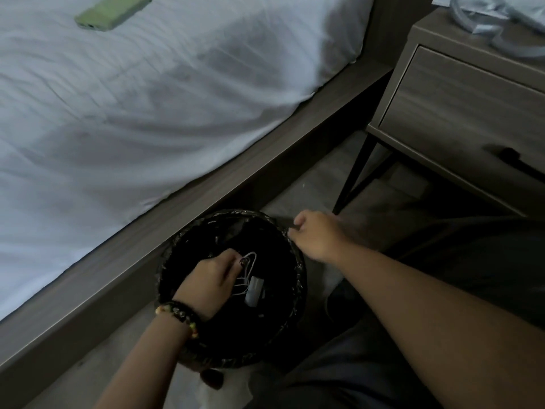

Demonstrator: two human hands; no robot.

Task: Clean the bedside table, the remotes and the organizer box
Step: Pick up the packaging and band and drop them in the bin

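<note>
A round waste bin (295, 290) lined with a black bag stands on the floor beside the bed frame. My left hand (211, 280) reaches inside it and grips a white cable with a white charger plug (253, 287). My right hand (317, 234) pinches the black liner at the bin's right rim. The bedside table (460, 104) is at the upper right, its drawer closed, with a black handle (519, 165). Grey-blue plastic items (483, 22) lie on its top.
A bed with a white sheet (147, 98) fills the left. A green phone (113, 13) lies on it. The wooden bed frame (236, 178) runs diagonally past the bin. The table's black legs (354, 178) stand on the grey floor. My dark-trousered knee is at lower right.
</note>
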